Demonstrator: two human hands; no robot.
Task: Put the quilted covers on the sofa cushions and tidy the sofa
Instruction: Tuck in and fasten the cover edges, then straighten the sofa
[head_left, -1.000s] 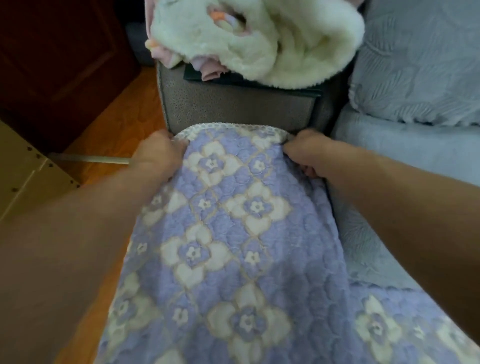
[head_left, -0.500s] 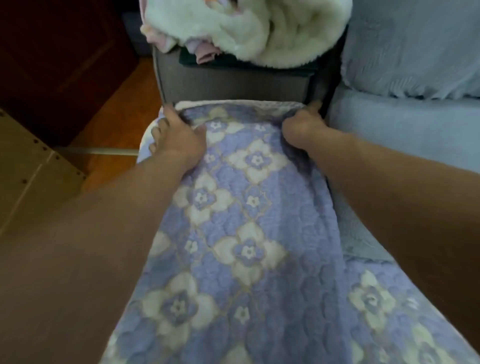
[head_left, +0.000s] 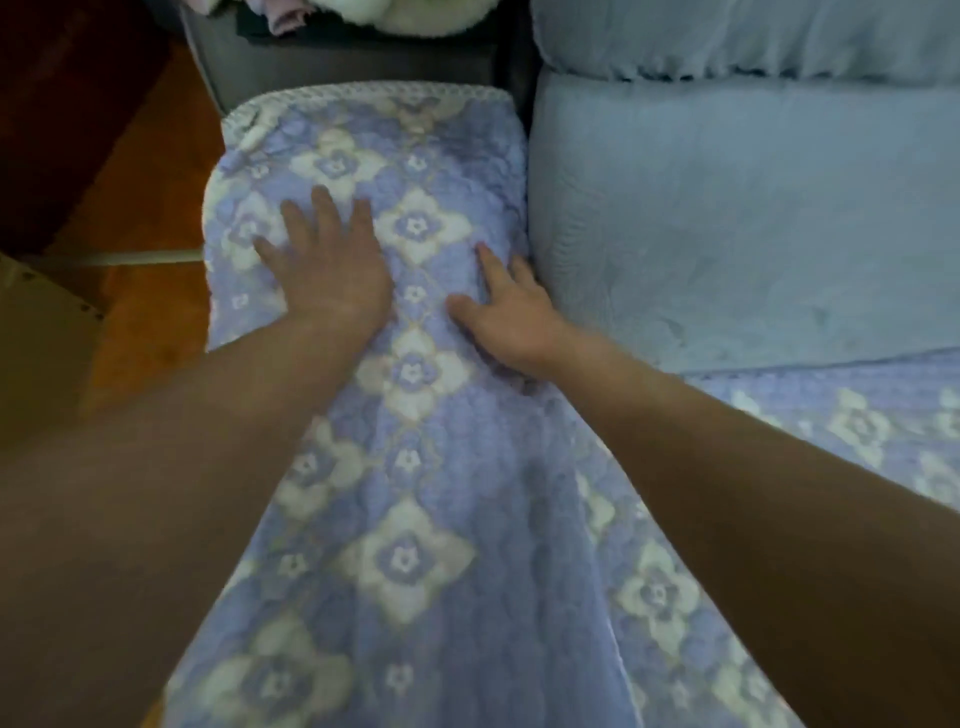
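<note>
A lilac quilted cover (head_left: 415, 467) with white flower shapes and a scalloped trim lies draped over the sofa's armrest, running from the far end toward me. My left hand (head_left: 332, 265) lies flat on it with straight fingers, pressing the fabric. My right hand (head_left: 511, 312) rests on the cover's right edge beside the pale blue seat cushion (head_left: 727, 223), fingers extended. A second stretch of the same flowered cover (head_left: 857, 431) lies over the seat at lower right.
A pale blue back cushion (head_left: 753, 36) sits above the seat. A grey box (head_left: 337, 67) holding a fluffy white blanket (head_left: 415, 13) stands beyond the armrest. Orange wooden floor (head_left: 140, 208) and a tan panel (head_left: 36, 338) are at left.
Both hands let go of the cover's far edge and drew back toward me. They now lie flat on the cover's top, and the trim sits at the armrest's far end.
</note>
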